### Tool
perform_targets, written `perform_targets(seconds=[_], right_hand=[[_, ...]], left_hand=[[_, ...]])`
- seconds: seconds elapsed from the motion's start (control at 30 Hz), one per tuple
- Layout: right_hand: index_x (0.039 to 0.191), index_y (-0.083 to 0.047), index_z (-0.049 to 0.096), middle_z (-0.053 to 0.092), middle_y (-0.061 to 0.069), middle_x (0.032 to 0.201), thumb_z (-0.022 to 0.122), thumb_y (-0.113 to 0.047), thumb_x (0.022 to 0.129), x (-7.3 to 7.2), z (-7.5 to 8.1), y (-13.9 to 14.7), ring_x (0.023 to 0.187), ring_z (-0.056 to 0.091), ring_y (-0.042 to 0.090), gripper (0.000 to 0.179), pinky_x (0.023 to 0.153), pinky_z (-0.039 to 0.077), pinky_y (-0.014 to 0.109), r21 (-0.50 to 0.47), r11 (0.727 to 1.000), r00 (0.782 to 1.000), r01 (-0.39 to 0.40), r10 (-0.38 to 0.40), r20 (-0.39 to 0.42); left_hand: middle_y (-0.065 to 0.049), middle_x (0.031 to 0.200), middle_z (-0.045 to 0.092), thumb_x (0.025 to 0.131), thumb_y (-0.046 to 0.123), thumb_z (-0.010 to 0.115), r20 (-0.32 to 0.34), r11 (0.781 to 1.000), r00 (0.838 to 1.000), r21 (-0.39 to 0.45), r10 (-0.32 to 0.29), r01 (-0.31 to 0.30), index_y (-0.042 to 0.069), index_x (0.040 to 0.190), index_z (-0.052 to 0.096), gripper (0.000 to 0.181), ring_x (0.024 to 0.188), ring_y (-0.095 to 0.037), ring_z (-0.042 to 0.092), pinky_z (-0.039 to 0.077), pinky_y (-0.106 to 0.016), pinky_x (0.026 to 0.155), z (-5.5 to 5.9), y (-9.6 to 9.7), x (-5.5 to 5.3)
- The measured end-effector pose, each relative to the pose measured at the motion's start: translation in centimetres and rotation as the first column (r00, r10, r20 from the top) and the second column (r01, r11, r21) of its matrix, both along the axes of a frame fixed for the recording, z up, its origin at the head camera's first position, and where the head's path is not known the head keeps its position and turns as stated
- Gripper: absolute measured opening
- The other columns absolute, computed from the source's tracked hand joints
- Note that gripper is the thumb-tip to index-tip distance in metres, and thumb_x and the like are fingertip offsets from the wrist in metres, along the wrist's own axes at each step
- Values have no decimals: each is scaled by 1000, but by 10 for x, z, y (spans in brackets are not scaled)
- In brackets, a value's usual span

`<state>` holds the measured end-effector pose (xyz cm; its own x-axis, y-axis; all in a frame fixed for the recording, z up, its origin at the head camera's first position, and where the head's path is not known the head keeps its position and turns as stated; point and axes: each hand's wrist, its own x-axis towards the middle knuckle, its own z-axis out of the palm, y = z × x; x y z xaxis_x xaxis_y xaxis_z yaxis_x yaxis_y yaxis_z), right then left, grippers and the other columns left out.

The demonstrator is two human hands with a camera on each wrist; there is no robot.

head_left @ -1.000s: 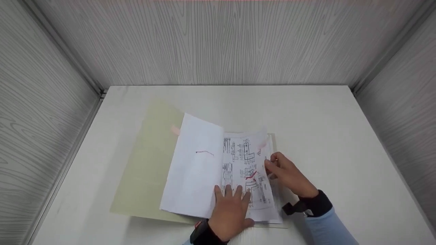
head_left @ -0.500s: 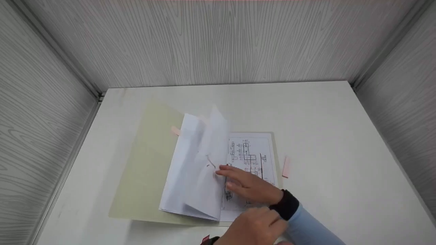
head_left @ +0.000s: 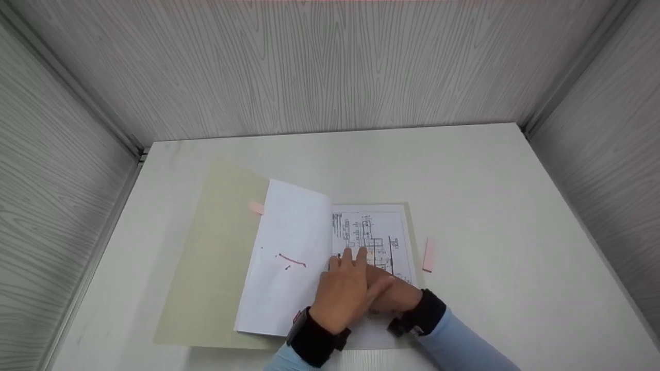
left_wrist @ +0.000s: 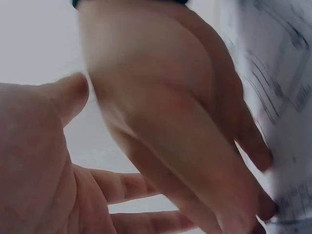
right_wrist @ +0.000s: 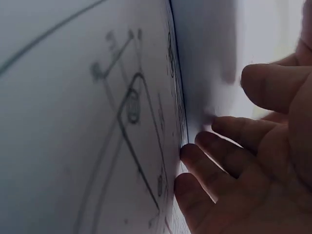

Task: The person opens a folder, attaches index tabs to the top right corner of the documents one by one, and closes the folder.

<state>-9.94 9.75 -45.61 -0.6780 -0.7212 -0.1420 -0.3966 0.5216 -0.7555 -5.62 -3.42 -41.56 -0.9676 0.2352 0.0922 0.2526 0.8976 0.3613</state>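
A booklet lies open, its pale green cover [head_left: 206, 278] spread left. The turned page [head_left: 289, 226] lies on that side, blank apart from short red marks. Printed line drawings fill the right-hand page [head_left: 376, 221]. My left hand [head_left: 343, 293] reaches across the fingers of my right hand [head_left: 397, 293] near the fold, its fingers extended. In the left wrist view, the right hand [left_wrist: 161, 97] is close beside my left fingers. The right wrist view shows my right fingers [right_wrist: 224, 146] held out at the page fold, with nothing gripped.
A pink sticky tab [head_left: 256, 207] sticks out from the left page stack. Right of the booklet, a narrow pink strip [head_left: 429, 254] lies on the white table [head_left: 495, 206]. Grey wood-grain panels [head_left: 330, 67] enclose the back and sides.
My right hand has let go of the drawing page's right edge and moved left to the fold. That page has turned over leftward. My left hand lifted, then came over the right.
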Motion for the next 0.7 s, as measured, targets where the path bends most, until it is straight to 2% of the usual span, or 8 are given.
perform_targets(seconds=[0.17,0.3,0.37,0.43,0.5,0.57,0.63,0.7], right_hand=[[147,-17,39,42,0,147,55,-23,94,-1,3,1,134,40,18,56,110,30,41,61,998,999,-33,34,-16],[140,-21,50,51,-6,139,54,-26,97,-10,12,14,128,47,14,44,106,37,39,74,996,999,-50,49,5],[133,-20,57,59,-6,129,55,-28,97,-18,21,25,120,54,14,38,100,42,40,95,995,1000,1,-2,11],[126,-18,63,64,-5,119,58,-28,96,-27,30,39,109,59,15,32,92,47,40,136,986,995,100,-101,1],[120,-13,64,65,-1,109,62,-27,94,-37,36,56,97,61,17,30,82,50,39,186,954,972,234,-231,-36],[120,-10,63,64,4,108,65,-27,91,-46,39,75,94,61,21,34,78,51,40,242,900,932,362,-354,-76],[122,-6,60,62,10,111,67,-26,88,-54,39,94,95,59,26,40,78,50,44,293,845,894,447,-434,-113],[125,-3,57,59,16,115,69,-26,86,-59,37,110,97,57,30,47,81,48,48,338,807,874,485,-466,-142]], left_hand=[[-19,99,66,90,72,32,28,996,998,-57,63,-61,7,132,57,81,83,-34,59,48,-45,61,-4,-7,-6],[-17,88,68,90,73,28,9,993,996,-72,91,-90,9,125,63,81,75,-32,59,47,-45,57,-3,-9,-7],[-16,85,68,90,73,28,-3,992,995,-82,97,-97,9,124,64,81,73,-32,60,47,-44,57,-2,-9,-8],[-16,85,69,90,73,29,-11,990,996,-103,92,-93,8,124,64,81,73,-31,60,47,-42,57,-1,-9,-8],[-15,85,69,91,72,31,0,990,996,-115,85,-85,7,124,64,80,73,-30,59,46,-41,58,1,-9,-9],[-14,87,68,90,71,34,18,990,997,-115,81,-78,6,125,63,79,75,-28,58,46,-40,61,2,-8,-9],[-13,87,68,90,69,39,12,993,998,-103,66,-65,5,123,64,76,75,-27,58,45,-38,61,1,-8,-10],[-11,82,66,90,67,43,-4,995,999,-85,53,-53,4,119,65,73,71,-25,55,43,-35,59,0,-8,-11]])
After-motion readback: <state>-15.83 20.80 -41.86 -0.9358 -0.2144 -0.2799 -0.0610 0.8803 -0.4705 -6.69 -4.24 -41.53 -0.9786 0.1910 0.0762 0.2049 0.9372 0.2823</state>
